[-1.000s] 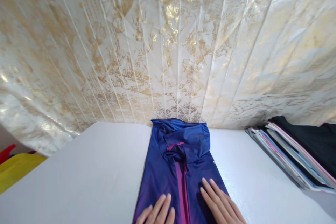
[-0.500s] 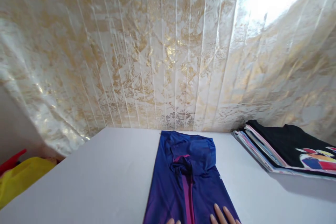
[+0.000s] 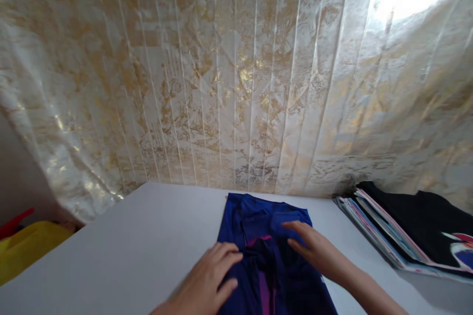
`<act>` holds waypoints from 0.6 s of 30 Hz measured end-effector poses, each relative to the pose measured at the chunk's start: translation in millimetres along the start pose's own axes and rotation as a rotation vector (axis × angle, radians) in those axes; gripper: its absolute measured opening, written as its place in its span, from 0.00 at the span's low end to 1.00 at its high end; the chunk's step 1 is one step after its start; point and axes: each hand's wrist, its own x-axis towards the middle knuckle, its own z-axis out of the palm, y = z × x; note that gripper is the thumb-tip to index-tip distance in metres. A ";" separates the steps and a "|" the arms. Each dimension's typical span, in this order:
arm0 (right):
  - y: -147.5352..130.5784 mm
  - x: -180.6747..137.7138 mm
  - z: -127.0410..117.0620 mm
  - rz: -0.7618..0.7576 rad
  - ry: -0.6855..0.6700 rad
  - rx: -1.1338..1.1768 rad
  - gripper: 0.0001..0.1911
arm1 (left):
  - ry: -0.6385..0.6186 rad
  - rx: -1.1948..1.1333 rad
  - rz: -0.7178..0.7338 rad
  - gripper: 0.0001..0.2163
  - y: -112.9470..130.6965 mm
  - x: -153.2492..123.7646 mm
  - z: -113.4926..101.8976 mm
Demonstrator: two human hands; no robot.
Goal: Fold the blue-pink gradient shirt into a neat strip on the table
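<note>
No legible text, label, brand, number or sign anywhere in view. Checked blue garment [image 3: 271,256]: plain blue with a magenta stripe, no print readable. Checked stack of folded shirts [image 3: 402,229] at right: coloured graphic on the black top shirt, red, white and blue shapes only, no lettering made out. Checked gold-patterned backdrop [image 3: 236,83]: fine dark marks in the pattern, too small and blurred to read as characters. White table [image 3: 140,241]: unmarked.
</note>
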 end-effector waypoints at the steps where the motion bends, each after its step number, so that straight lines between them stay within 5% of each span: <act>1: 2.9 20.6 -3.1 0.017 0.007 0.024 0.22 | 0.051 -0.001 -0.056 0.18 -11.4 19.4 -12.2; 5: 22.6 89.4 6.0 0.032 0.000 0.024 0.21 | 0.149 0.082 -0.193 0.21 -59.5 96.7 -41.9; 9: 32.4 119.9 15.2 0.046 -0.075 -0.009 0.21 | 0.131 0.113 -0.218 0.21 -100.6 151.1 -35.4; 15: 58.4 96.5 -30.9 -0.045 -0.268 0.040 0.19 | 0.061 0.133 -0.248 0.07 -130.9 178.8 -20.5; 18: 82.4 77.2 -55.0 0.130 -0.268 -0.141 0.17 | 0.043 0.138 -0.257 0.06 -137.3 180.9 -18.4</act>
